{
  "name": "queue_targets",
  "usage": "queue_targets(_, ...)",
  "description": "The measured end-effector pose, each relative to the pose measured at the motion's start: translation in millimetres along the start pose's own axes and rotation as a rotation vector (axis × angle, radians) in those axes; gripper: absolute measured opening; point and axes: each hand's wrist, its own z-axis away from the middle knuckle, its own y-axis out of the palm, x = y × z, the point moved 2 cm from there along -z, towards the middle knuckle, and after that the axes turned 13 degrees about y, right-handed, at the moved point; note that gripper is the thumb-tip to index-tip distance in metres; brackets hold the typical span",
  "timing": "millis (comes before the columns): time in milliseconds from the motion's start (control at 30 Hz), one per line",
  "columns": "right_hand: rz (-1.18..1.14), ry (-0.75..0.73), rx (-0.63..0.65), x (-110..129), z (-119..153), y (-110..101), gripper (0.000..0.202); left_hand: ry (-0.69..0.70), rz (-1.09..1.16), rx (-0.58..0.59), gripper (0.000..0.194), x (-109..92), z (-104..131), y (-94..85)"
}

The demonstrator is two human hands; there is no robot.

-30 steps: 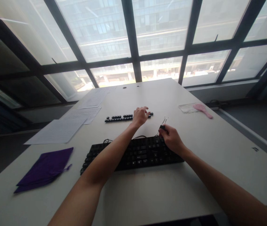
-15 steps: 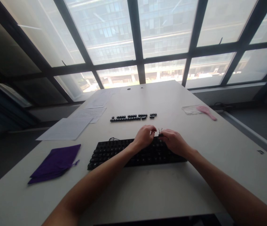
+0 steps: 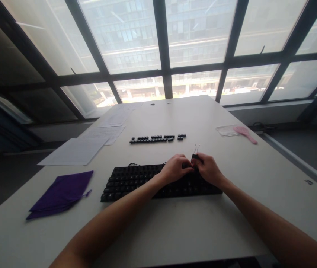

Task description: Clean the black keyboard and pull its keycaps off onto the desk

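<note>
A black keyboard [image 3: 136, 181] lies on the white table, its top rows without caps at the left. Over its right part, my right hand [image 3: 207, 168] grips a small black puller [image 3: 194, 156] with two thin wires pointing up. My left hand [image 3: 176, 168] is beside it, fingers closed close to the puller's lower end; what they hold, if anything, is too small to name. Beyond the keyboard, removed black keycaps [image 3: 154, 139] lie in short rows.
A purple cloth pouch [image 3: 60, 191] lies left of the keyboard, with paper sheets [image 3: 74, 152] behind it. At the right are a pink hairbrush [image 3: 245, 133] and a clear bag [image 3: 226, 130]. Windows [image 3: 194, 41] stand beyond the table [image 3: 247, 186].
My left hand has moved right, up to my right hand, and its fingers have closed in. The puller is now raised and tilted, its wires higher.
</note>
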Motion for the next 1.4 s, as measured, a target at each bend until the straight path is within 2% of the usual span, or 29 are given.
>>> queue_targets(133,-0.078,0.035,-0.029,0,-2,-3,0.022,-0.02,0.051,-0.053,0.014,-1,-2,-0.5)
queue_targets(233,-0.065,0.004,-0.043,2,0,-2,0.021,0.011,0.087,-0.106,0.01,-5,-1,-2.1)
queue_targets(367,-0.021,-0.038,-0.105,6,3,-1,0.021,0.046,0.093,-0.186,0.013,-7,2,-4.9)
queue_targets(500,-0.027,0.002,-0.131,8,4,1,0.018,0.068,0.078,-0.245,0.02,-9,5,-5.1)
queue_targets(567,-0.058,0.023,-0.102,7,3,2,0.018,0.077,0.048,-0.241,0.018,-10,6,-3.7)
queue_targets(667,-0.092,0.032,-0.085,6,2,2,0.02,0.16,-0.03,-0.19,0.013,-11,7,-0.3)
queue_targets(767,-0.104,0.012,-0.085,6,1,0,0.023,0.219,-0.093,-0.136,0.021,-11,8,3.2)
queue_targets(900,-0.149,0.011,-0.057,8,0,-1,0.022,0.209,-0.127,-0.101,0.024,-11,9,5.4)
queue_targets(967,-0.169,0.025,-0.053,8,0,-1,0.021,0.212,-0.089,-0.116,0.024,-15,10,4.5)
queue_targets(1067,-0.189,0.048,-0.049,6,-1,1,0.02,0.183,-0.004,-0.204,0.017,-18,8,-2.1)
queue_targets(1200,-0.187,0.043,-0.051,2,-2,4,0.018,0.044,0.034,-0.315,0.011,-1,-10,-20.3)
queue_targets(1300,-0.174,0.041,-0.055,-1,-3,6,0.018,-0.036,-0.054,-0.291,0.016,25,-37,-31.1)
queue_targets(1400,-0.161,0.033,-0.059,-3,-4,6,0.019,-0.063,-0.187,-0.206,0.013,52,-67,-29.0)
